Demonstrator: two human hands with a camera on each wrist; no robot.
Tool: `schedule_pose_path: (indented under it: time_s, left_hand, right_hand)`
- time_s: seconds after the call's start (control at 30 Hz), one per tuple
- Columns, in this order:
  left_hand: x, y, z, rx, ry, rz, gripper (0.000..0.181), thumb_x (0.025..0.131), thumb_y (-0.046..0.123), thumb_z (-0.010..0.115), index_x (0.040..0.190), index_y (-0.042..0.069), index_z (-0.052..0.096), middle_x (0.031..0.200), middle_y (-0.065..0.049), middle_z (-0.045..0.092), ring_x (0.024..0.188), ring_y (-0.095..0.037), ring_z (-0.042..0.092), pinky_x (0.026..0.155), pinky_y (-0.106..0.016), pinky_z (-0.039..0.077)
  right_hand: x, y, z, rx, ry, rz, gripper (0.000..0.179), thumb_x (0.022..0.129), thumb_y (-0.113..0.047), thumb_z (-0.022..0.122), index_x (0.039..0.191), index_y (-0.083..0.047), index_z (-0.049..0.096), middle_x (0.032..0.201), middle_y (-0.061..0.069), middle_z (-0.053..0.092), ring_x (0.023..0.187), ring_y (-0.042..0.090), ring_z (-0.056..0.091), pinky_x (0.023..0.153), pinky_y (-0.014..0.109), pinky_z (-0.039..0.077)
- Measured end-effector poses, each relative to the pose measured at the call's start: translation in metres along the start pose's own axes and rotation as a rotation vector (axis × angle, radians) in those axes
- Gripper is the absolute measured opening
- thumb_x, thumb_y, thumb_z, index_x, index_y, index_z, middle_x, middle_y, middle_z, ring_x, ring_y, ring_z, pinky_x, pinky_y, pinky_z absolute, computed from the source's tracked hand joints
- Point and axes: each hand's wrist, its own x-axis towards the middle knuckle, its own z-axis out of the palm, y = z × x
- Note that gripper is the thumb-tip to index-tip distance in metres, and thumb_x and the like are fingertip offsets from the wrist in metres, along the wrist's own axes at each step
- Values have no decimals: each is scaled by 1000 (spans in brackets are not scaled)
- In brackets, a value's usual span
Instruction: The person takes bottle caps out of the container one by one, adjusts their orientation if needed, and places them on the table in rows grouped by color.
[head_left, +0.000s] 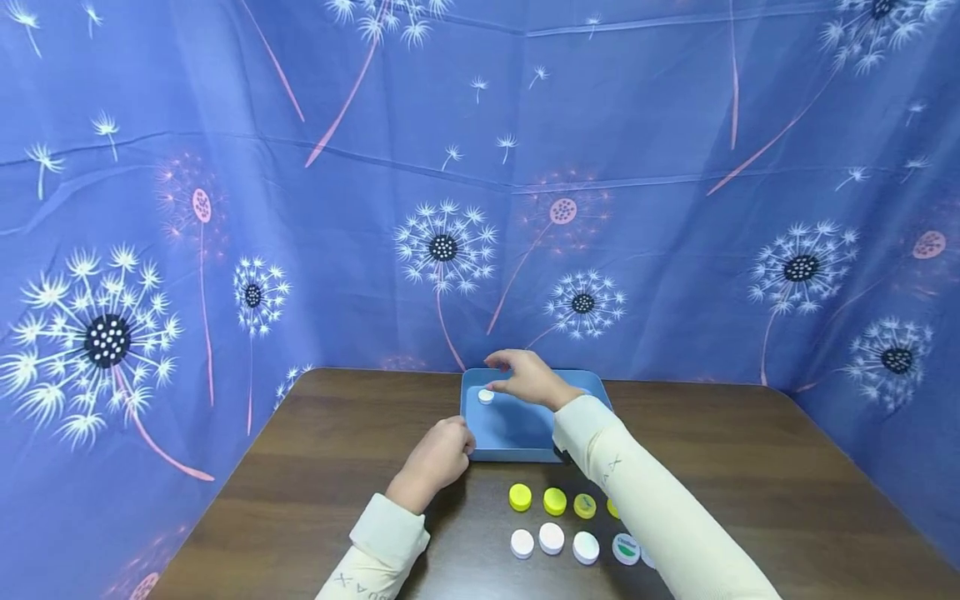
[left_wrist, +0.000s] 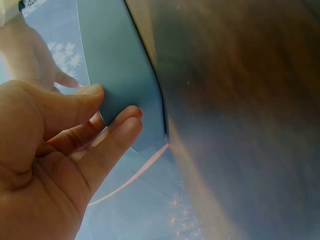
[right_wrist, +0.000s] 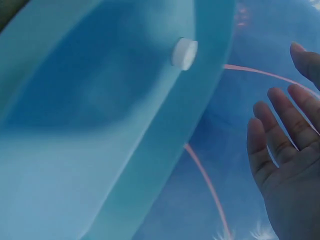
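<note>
A shallow blue tray (head_left: 517,432) stands near the back of the table with one white bottle cap (head_left: 486,397) in its far left part. My left hand (head_left: 438,454) pinches the tray's near left rim; in the left wrist view, thumb and fingers (left_wrist: 127,131) lie on its wall. Over the tray hovers my right hand (head_left: 528,379), its fingers spread and holding nothing. In the right wrist view that hand (right_wrist: 295,155) is apart from the white cap (right_wrist: 186,54), which sits by the tray's wall.
Nearer than the tray, a row of yellow caps (head_left: 555,502) lies on the brown table (head_left: 337,467). Several white caps (head_left: 551,538) form another row below it, one with green print. My right sleeve (head_left: 660,500) covers part of both rows. A blue dandelion-print cloth (head_left: 337,292) hangs behind.
</note>
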Motion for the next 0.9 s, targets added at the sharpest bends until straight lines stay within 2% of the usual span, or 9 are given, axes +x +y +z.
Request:
schedule_pose_path:
  time_s: [0.2,0.43,0.67,0.77,0.9]
  left_hand:
    - [0,2,0,9,-6,-4,21,78,-11,63,73,7,73,78,3,56,75,-13,56,70,-27,51]
    - [0,1,-1,37,4,14,18,80,-7,65,80,7,77,82,1,61,82,-16,63,75,-27,54]
    - [2,1,-1,39,17,25,18,79,-8,66,79,7,77,81,1,61,80,-14,63,74,-26,54]
    - [1,1,-1,31,21,32,19,78,-9,64,76,7,76,78,2,59,75,-11,59,71,-25,53]
    - [-1,1,-1,25,32,44,23,76,-12,62,69,8,71,73,4,52,68,-8,48,64,-24,47]
  right_hand:
    - [19,15,16,-56,-37,61,46,87,-22,77,126,-3,64,124,10,66,116,30,60,96,44,49]
    - [33,27,30,-150,-142,159,46,88,-24,76,128,-5,64,129,11,64,123,29,57,101,43,46]
    - [32,24,37,-200,-242,132,51,85,-22,78,129,-2,63,131,14,63,128,33,53,106,45,41]
    - [31,22,41,-226,-244,117,44,84,-22,79,122,-4,67,122,11,67,121,30,58,103,44,44]
    - [32,22,48,-245,-200,113,31,83,-24,81,108,-9,71,105,3,70,100,20,61,92,39,48]
